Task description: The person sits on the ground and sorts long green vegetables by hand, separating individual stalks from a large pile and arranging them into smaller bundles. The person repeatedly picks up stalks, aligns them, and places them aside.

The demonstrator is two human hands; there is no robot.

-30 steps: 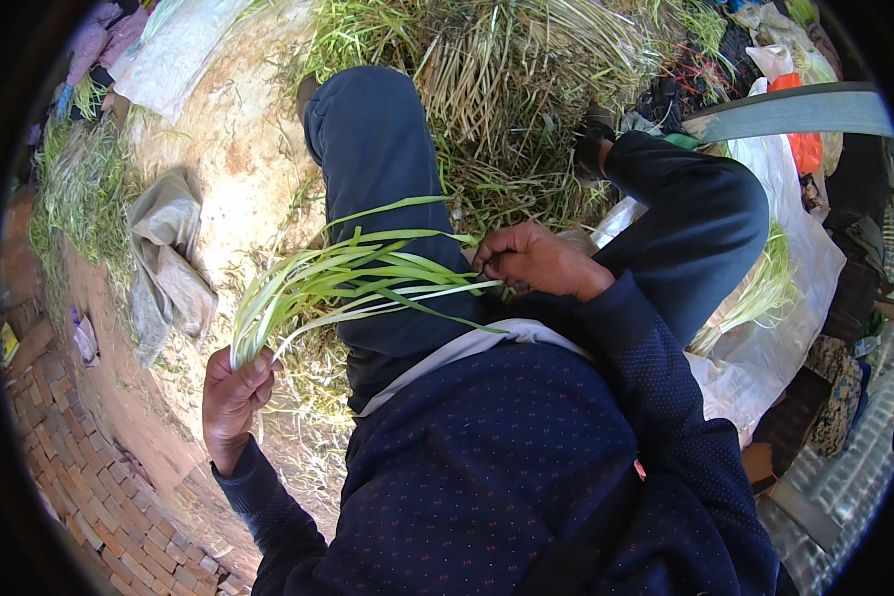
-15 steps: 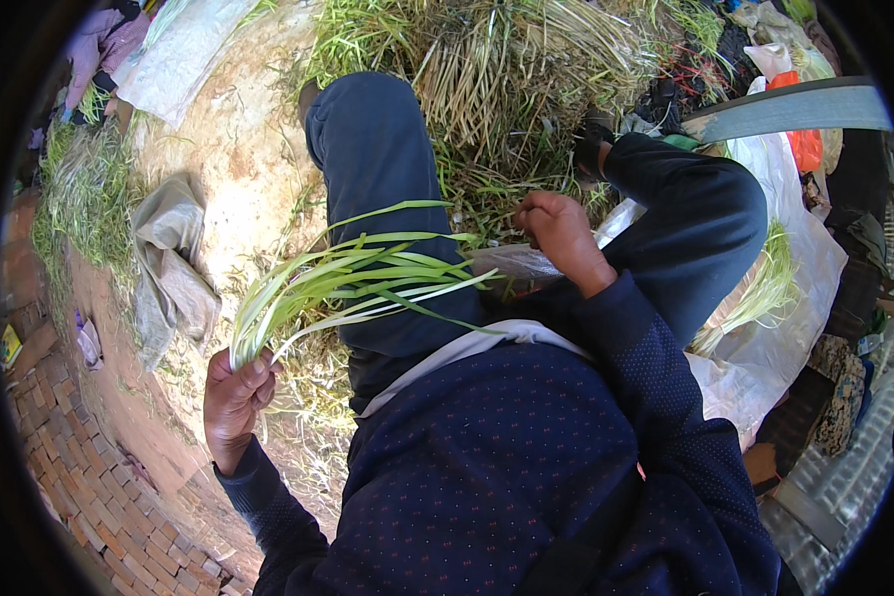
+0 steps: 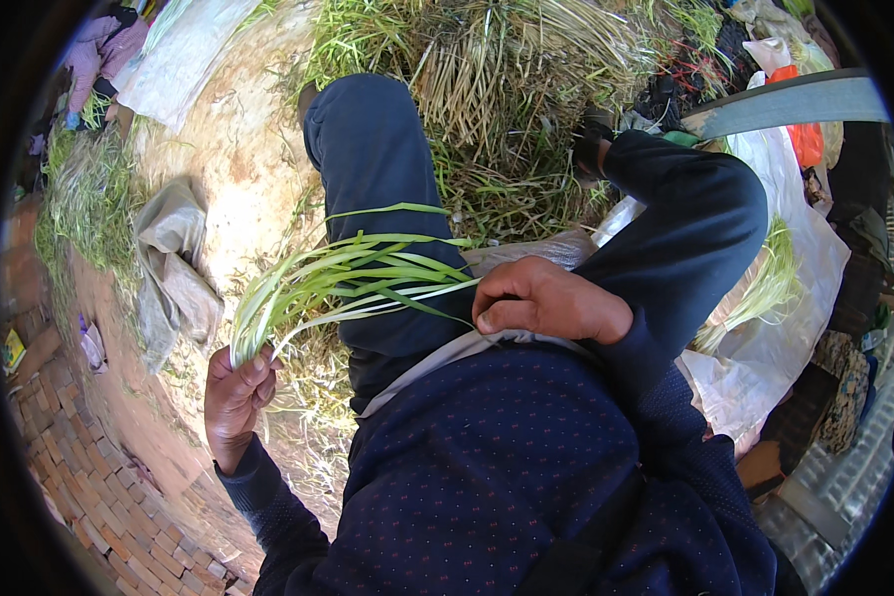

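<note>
My left hand (image 3: 236, 395) is closed round the pale lower ends of a bunch of garlic chives (image 3: 368, 266). Their long flat green leaves fan out to the right across my dark-trousered left leg. At the tips of the bunch is my right hand (image 3: 546, 303), just above my waist, with thumb and forefinger bent together. A darker green leaf (image 3: 422, 304) and a white one run up to those fingers, which appear pinched on the darker leaf's tip. The exact contact is partly covered by the fingers.
Piled cut stalks (image 3: 497, 70) lie beyond my feet. A grey sack (image 3: 174, 263) and loose greens (image 3: 89, 214) are on the ground at left. On the right, a plastic sheet (image 3: 800, 288) bears another bunch of chives (image 3: 760, 293), near a curved metal bar (image 3: 795, 107). Another person (image 3: 104, 50) is at far left.
My right hand has come down and left from above my lap to the leaf tips, its fingers now on them. The left hand and its bunch have stayed put.
</note>
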